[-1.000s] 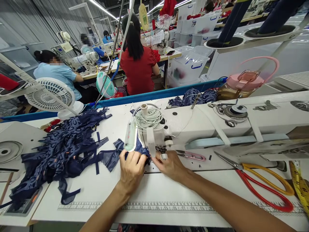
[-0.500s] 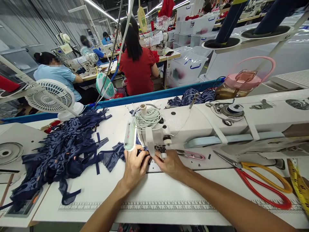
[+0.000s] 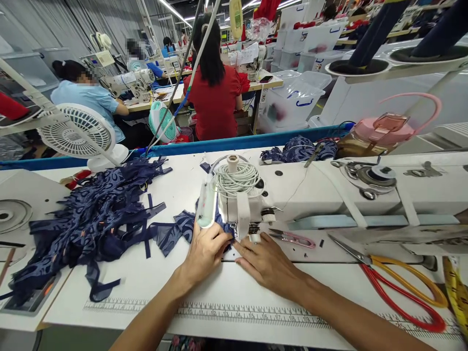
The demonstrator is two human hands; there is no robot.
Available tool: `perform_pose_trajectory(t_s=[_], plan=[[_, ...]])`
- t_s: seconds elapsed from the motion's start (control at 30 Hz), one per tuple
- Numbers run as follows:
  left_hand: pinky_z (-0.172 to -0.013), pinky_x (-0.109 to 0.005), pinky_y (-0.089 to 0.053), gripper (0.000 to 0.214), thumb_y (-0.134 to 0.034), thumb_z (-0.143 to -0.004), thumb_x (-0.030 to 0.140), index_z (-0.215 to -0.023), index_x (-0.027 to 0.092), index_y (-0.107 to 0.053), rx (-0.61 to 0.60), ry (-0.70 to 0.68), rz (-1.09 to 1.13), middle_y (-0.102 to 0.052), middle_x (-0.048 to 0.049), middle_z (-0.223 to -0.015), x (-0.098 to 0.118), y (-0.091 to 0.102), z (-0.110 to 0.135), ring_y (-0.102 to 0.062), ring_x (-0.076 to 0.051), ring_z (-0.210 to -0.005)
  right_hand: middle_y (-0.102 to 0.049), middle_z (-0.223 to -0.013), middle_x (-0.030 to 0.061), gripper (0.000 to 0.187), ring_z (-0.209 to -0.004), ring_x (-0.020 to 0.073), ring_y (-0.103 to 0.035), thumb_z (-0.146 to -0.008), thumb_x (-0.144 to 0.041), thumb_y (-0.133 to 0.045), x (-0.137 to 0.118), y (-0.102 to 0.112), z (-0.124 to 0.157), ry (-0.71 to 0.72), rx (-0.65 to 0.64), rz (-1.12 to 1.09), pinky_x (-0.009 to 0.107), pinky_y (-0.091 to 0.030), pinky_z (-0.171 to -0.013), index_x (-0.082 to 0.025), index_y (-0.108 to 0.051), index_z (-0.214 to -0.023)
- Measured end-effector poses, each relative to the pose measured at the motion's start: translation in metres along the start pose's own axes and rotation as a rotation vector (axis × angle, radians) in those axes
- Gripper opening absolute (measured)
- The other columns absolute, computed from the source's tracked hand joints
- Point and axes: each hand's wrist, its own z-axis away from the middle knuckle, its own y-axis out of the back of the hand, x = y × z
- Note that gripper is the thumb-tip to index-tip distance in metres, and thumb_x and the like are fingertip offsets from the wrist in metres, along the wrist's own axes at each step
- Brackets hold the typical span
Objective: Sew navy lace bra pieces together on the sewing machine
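My left hand (image 3: pixel 209 247) is closed on navy lace fabric (image 3: pixel 183 225) just left of the needle area of a white sewing machine (image 3: pixel 310 187). Its fingers and thumb come together at the cloth's edge. My right hand (image 3: pixel 268 263) lies palm down on the machine bed, fingers stretched and apart, the fingertips close to the fabric's right edge and partly under the machine head. I see nothing gripped in it. Pink-handled thread snips (image 3: pixel 292 238) lie just beyond its fingers. The needle and part of the cloth are hidden behind the machine head.
A heap of navy lace pieces (image 3: pixel 106 219) covers the left side. Large scissors (image 3: pixel 398 278) and a yellow tape measure (image 3: pixel 455 287) lie right. A white fan (image 3: pixel 78 129), a pink-lidded jug (image 3: pixel 383 129) and more navy fabric (image 3: pixel 298 148) stand behind. Co-workers sit beyond.
My right hand has flattened, its fingers spreading out beside the needle area. My left hand keeps its hold on the lace fabric. The camera view has shifted slightly.
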Motion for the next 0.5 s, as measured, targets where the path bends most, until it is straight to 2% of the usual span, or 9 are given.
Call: perform_pose_trajectory(t_s=[0.13,0.27,0.37,0.5], plan=[[-0.104,-0.051,-0.031,0.022,-0.049,-0.092,0.012,-0.101,0.023,-0.065,-0.011,-0.052,-0.014,-0.068,-0.0029,-0.089,-0.0048,-0.0002,-0.0003,-0.060,-0.018,-0.088,-0.066,-0.087,0.0053,0.025,-0.076,0.0176,-0.056,-0.099,-0.022,-0.047,-0.0072,-0.0001,0.0004,0.011,0.029,0.013,0.035,-0.033,-0.073,-0.013,-0.062,-0.116],[-0.090,-0.042,-0.040,0.023,-0.053,-0.088,0.009,-0.102,0.022,-0.066,-0.013,-0.073,0.022,-0.068,-0.0036,-0.087,-0.0073,-0.0038,-0.0010,-0.061,-0.018,-0.086,-0.065,-0.084,0.0042,0.023,-0.072,0.0160,-0.055,-0.098,-0.018,-0.045,-0.0096,0.0036,-0.0011,0.020,0.058,0.002,0.034,-0.032,-0.071,-0.013,-0.064,-0.110],[-0.079,-0.037,-0.041,0.027,-0.053,-0.085,0.005,-0.101,0.021,-0.067,-0.024,-0.098,-0.033,-0.067,-0.0030,-0.081,-0.0062,-0.0044,-0.0011,-0.060,-0.018,-0.080,-0.064,-0.081,0.0029,0.020,-0.070,0.0155,-0.054,-0.095,-0.015,-0.047,-0.0100,0.0049,-0.0026,0.008,0.049,-0.006,0.035,-0.032,-0.072,-0.014,-0.065,-0.104],[-0.079,-0.038,-0.042,0.028,-0.051,-0.085,0.005,-0.102,0.020,-0.066,-0.023,-0.110,-0.048,-0.068,-0.0039,-0.084,-0.0043,-0.0045,0.0010,-0.061,-0.019,-0.081,-0.064,-0.076,0.0014,0.022,-0.065,0.0152,-0.052,-0.094,-0.012,-0.044,-0.0107,0.0060,-0.0024,-0.024,0.053,-0.038,0.036,-0.033,-0.074,-0.014,-0.065,-0.103]])
